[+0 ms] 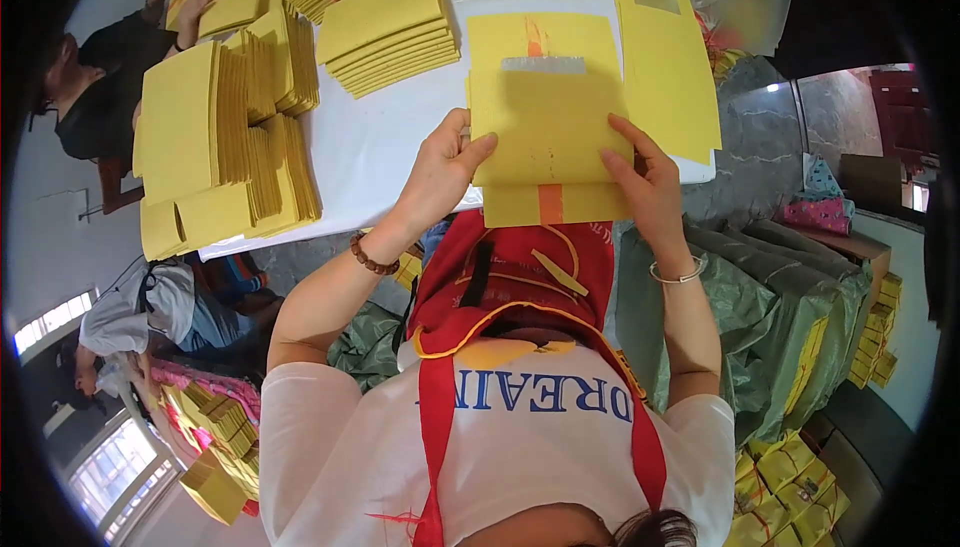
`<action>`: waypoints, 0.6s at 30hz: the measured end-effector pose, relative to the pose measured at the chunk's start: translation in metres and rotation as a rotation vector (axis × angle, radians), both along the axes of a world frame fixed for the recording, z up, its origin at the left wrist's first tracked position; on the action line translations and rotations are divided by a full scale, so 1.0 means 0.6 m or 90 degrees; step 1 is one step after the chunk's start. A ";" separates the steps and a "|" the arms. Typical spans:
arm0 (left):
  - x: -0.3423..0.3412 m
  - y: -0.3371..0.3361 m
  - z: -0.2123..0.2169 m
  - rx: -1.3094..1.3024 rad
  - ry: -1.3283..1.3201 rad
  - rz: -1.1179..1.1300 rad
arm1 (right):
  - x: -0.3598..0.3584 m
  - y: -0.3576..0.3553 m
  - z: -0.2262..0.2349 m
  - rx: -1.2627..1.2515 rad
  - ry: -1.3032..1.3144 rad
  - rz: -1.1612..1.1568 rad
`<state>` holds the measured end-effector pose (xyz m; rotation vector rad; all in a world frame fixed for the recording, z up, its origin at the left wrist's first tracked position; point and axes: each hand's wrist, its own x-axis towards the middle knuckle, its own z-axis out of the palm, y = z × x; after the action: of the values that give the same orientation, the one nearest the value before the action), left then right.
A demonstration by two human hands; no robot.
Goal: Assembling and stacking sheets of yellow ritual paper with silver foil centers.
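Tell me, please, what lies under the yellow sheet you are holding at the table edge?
Under the yellow sheet, held by both hands, another yellow sheet with an orange stripe sticks out toward you. The white table beneath is hidden there.

Bright, even daylight from windows (110, 447) at lower left; soft shadows, slight glare on white table (370, 137); heavy fisheye bending, black vignette at rim.
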<state>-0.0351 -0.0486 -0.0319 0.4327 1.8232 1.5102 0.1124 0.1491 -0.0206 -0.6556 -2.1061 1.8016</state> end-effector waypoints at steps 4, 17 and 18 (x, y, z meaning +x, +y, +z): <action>-0.001 0.004 0.014 0.017 -0.069 0.000 | -0.003 0.001 -0.012 0.047 -0.059 -0.031; 0.004 0.034 0.067 -0.039 0.766 0.005 | -0.005 -0.007 -0.010 0.066 -0.089 -0.061; 0.021 0.052 0.068 -0.025 0.801 -0.066 | -0.005 -0.009 -0.011 0.087 -0.072 -0.071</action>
<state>-0.0226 -0.0174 0.0086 1.6985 2.6244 1.1485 0.1092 0.1438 -0.0273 -0.8389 -2.1949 1.5796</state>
